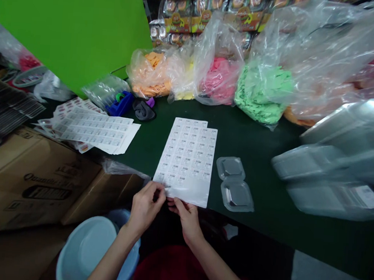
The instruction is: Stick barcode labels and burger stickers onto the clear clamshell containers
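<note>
A white sheet of printed labels (188, 157) lies on the dark green table in front of me, with a bare strip along its near end. At its near left corner, my left hand (147, 203) is closed in a pinch of thumb and forefinger. Whatever is between those fingertips is too small to make out. My right hand (186, 216) is at the sheet's near edge, its thumb brought against bent fingers. What it holds is hidden. An opened clear plastic clamshell box (235, 184) sits just right of the sheet.
More label sheets (95, 127) are piled at left, near a blue tape dispenser (120, 104). Bags of orange pieces (153, 76), pink pieces (218, 78) and green pieces (262, 92) line the back. Clear boxes (332, 175) stack at right. Cartons (33, 180) and a blue basin (86, 248) stand below left.
</note>
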Demonstrator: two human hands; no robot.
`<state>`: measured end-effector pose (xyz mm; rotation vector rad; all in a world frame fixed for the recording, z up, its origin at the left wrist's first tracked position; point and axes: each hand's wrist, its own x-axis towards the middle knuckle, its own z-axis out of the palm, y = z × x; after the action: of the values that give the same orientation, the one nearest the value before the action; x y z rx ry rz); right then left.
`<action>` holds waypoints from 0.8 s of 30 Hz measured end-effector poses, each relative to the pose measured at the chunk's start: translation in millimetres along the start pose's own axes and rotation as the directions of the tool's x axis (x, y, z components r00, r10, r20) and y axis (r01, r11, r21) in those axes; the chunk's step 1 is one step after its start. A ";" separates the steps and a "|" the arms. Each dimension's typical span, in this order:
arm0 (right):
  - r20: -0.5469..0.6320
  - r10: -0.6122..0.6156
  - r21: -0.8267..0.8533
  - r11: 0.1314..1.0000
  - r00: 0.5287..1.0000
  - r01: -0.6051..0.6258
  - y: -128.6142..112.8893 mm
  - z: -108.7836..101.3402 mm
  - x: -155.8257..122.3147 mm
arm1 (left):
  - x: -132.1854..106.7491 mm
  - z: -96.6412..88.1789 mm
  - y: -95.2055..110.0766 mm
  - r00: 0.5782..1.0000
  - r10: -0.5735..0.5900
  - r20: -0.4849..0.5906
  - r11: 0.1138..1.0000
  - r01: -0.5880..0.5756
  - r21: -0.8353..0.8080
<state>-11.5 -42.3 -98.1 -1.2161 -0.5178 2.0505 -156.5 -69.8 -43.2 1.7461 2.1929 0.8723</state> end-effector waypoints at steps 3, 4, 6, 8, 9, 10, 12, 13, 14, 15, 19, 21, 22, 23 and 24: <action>-0.017 0.036 0.002 0.999 0.999 -0.035 1.0 -1.8 1.2 | 5.3 -7.0 -6.2 0.954 -0.253 -0.162 0.960 0.227 -0.163; -0.022 0.049 0.003 0.999 0.999 -0.049 0.9 -2.9 0.7 | 7.1 -9.4 -7.0 0.915 -0.342 -0.214 0.926 0.289 -0.243; -0.021 0.086 0.001 0.996 0.996 -0.086 -1.6 -5.7 -3.9 | 9.2 -12.6 -4.1 0.831 -0.455 -0.320 0.862 0.320 -0.394; 0.033 0.151 -0.035 0.988 0.988 -0.149 -9.2 -9.0 -13.9 | 7.2 -12.3 5.4 0.811 -0.401 -0.426 0.886 0.224 -0.406; 0.077 0.174 -0.065 0.983 0.982 -0.169 -15.3 -10.5 -20.5 | 4.2 -10.3 12.1 0.835 -0.300 -0.462 0.929 0.145 -0.342; 0.120 0.174 -0.093 0.982 0.977 -0.163 -22.7 -11.8 -27.5 | -0.1 -7.2 19.4 0.868 -0.168 -0.467 0.967 0.053 -0.250; 0.164 0.093 -0.109 0.991 0.982 -0.076 -40.2 -13.7 -39.9 | -11.2 1.9 34.1 0.909 0.094 -0.406 0.987 -0.138 -0.080; 0.154 0.021 -0.095 0.995 0.988 -0.006 -49.4 -14.4 -44.2 | -17.2 7.0 40.7 0.912 0.190 -0.363 0.975 -0.218 -0.037; 0.125 -0.053 -0.076 0.995 0.991 0.063 -58.3 -15.2 -46.9 | -22.8 11.9 46.5 0.911 0.254 -0.325 0.961 -0.277 -0.024; 0.093 -0.112 -0.064 0.991 0.989 0.118 -66.6 -16.5 -48.0 | -27.3 16.0 51.6 0.910 0.296 -0.290 0.948 -0.318 -0.031; 0.048 -0.230 -0.121 0.965 0.972 0.234 -92.1 -28.9 -44.3 | -29.3 17.0 66.5 0.948 0.291 -0.130 0.936 -0.310 -0.167; 0.087 -0.267 -0.192 0.941 0.960 0.279 -101.2 -37.8 -43.9 | -20.6 9.4 72.8 0.981 0.184 -0.056 0.943 -0.193 -0.271; 0.121 -0.285 -0.231 0.924 0.951 0.306 -105.2 -41.8 -44.9 | -14.9 5.0 76.0 0.991 0.132 -0.019 0.943 -0.131 -0.307; 0.164 -0.302 -0.267 0.903 0.939 0.337 -108.9 -45.2 -46.6 | -8.9 1.0 79.3 0.995 0.100 0.023 0.940 -0.087 -0.329; 0.211 -0.317 -0.301 0.879 0.925 0.370 -112.1 -47.8 -48.9 | -3.0 -2.3 82.7 0.993 0.098 0.069 0.937 -0.069 -0.341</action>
<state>86.2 -1.6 -20.3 -1.0577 -1.1165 1.7995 -89.1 -63.0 4.5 1.6804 1.7976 1.0982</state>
